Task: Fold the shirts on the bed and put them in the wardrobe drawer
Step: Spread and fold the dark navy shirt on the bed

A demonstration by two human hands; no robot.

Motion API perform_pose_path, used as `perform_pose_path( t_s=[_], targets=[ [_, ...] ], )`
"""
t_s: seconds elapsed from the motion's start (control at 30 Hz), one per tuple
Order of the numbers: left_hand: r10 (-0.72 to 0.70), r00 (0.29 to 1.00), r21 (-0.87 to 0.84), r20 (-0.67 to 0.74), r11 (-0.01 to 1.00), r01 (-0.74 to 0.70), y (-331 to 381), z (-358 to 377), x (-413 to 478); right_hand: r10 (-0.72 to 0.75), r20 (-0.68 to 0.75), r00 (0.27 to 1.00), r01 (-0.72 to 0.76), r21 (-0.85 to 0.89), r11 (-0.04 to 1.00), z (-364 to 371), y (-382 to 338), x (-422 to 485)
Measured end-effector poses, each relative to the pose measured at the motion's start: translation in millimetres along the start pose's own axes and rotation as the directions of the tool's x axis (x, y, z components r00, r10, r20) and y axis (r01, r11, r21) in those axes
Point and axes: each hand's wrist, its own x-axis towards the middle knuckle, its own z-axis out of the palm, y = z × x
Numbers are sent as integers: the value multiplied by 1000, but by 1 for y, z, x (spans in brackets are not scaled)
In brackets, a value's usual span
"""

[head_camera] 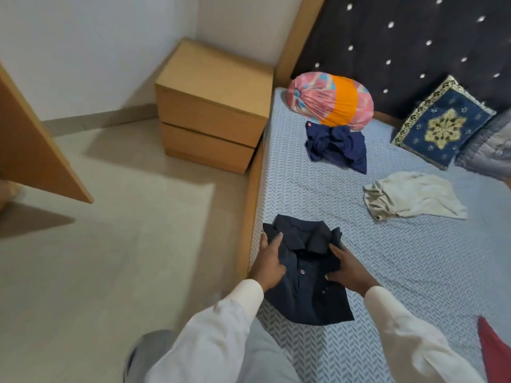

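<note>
Bottom of frame: both white sleeves reach in to the folded navy shirt (pixel 307 288), which lies at the near left edge of the bed (pixel 414 272), collar up and button placket showing. Left hand (pixel 269 261) grips its left side and right hand (pixel 349 269) grips its right side, thumbs on top and fingers curved onto the cloth. We cannot tell if any fingers are tucked underneath. We judge shirt 1 as folded, and the step in hand is the pick-up or a last squaring of the fold.

The next move needs a level lift with both sides supported so the fold holds, then a turn left toward the wooden panel (pixel 36 150) at the left edge, possibly the wardrobe. No drawer of it is in view.

A red cloth (pixel 495 352) sits at lower right. Mid-frame right, the cream shirt (pixel 412 199) lies crumpled and unfolded. Beyond it, the blue shirt (pixel 337 146) is bunched just below the pink-and-orange bolster (pixel 331 99). So 2 shirts are left to fold. A blue cushion (pixel 442 123) sits at the far right, and a nightstand (pixel 213 106) at upper centre, beside the bed.
</note>
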Motion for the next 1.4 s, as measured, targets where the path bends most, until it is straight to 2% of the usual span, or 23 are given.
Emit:
perform_pose_path(
  t_s=[0.17,0.3,0.47,0.57,0.63,0.73,0.83,0.9,1.03,1.13,1.27,1.4],
  targets=[
    [-64,997,-47,52,997,67,-16,27,-8,96,16,995,-97,125,987,11,33,-27],
    [-84,985,28,153,996,80,-30,51,-4,114,9,993,-113,184,976,22,60,-43],
    [-95,975,89,202,993,78,-31,82,3,125,-33,992,-115,205,972,23,101,-50],
    [-96,987,121,128,989,80,-27,86,12,86,-35,996,-75,241,968,26,121,-52],
    [-124,990,140,63,984,114,-20,90,21,114,-35,993,-98,298,950,31,134,-55],
    [-122,990,72,72,991,117,-10,105,30,89,-43,995,-64,409,910,39,148,-61],
    [-109,991,159,72,982,97,-5,122,33,16,-60,998,10,423,906,44,150,-63],
    [-94,995,181,35,980,87,0,131,31,36,-48,998,-10,454,891,45,151,-62],
    [-106,989,26,-101,994,109,2,131,29,98,10,995,-84,606,791,46,155,-60],
    [-38,999,93,28,995,35,-6,135,32,65,26,998,-66,655,752,45,161,-58],
    [-77,973,299,217,954,9,-8,136,40,106,107,989,-149,585,797,43,155,-54],
    [-10,972,252,237,966,-51,-7,130,40,151,104,983,-182,455,872,42,141,-48]
  ],
)
